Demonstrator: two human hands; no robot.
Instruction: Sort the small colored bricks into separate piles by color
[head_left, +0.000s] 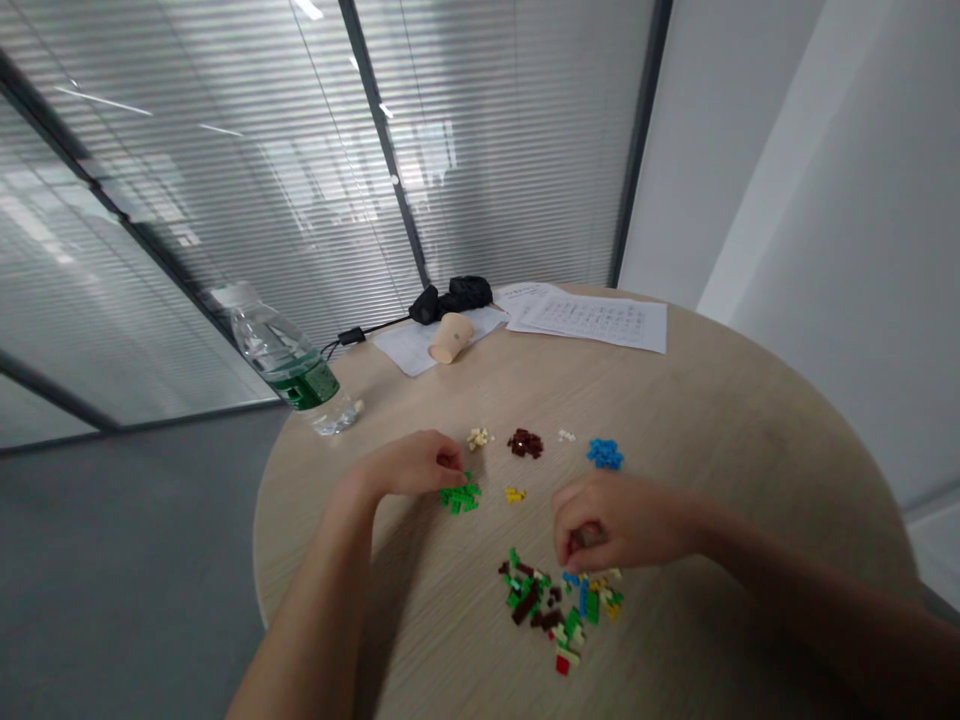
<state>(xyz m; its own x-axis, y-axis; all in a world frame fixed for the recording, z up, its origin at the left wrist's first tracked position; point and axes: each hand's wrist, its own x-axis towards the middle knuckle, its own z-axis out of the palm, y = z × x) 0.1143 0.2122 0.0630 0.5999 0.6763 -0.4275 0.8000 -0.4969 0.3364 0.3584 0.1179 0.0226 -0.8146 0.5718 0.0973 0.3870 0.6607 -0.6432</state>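
My left hand [420,462] hovers at the edge of a pile of green building bricks [459,498], thumb and fingers pinched together; whatever lies between the fingertips is too small to make out. My right hand [604,520] is curled closed just above the far side of a mixed pile of small bricks [555,615] in brown, green, blue, yellow, cream and red. Its fingertips are close to a blue brick [571,579], and I cannot tell whether they grip one. Sorted by colour, small piles lie beyond: cream bricks [478,438], brown bricks [525,443], white bricks [567,436], blue bricks [604,453] and yellow bricks [514,495].
A clear water bottle [292,365] with a green label stands at the left edge of the round wooden table [720,400]. Toward the back are a tipped paper cup [451,338], a black folded bundle [469,293] with a cord, and printed sheets [592,318]. Glass with blinds stands behind.
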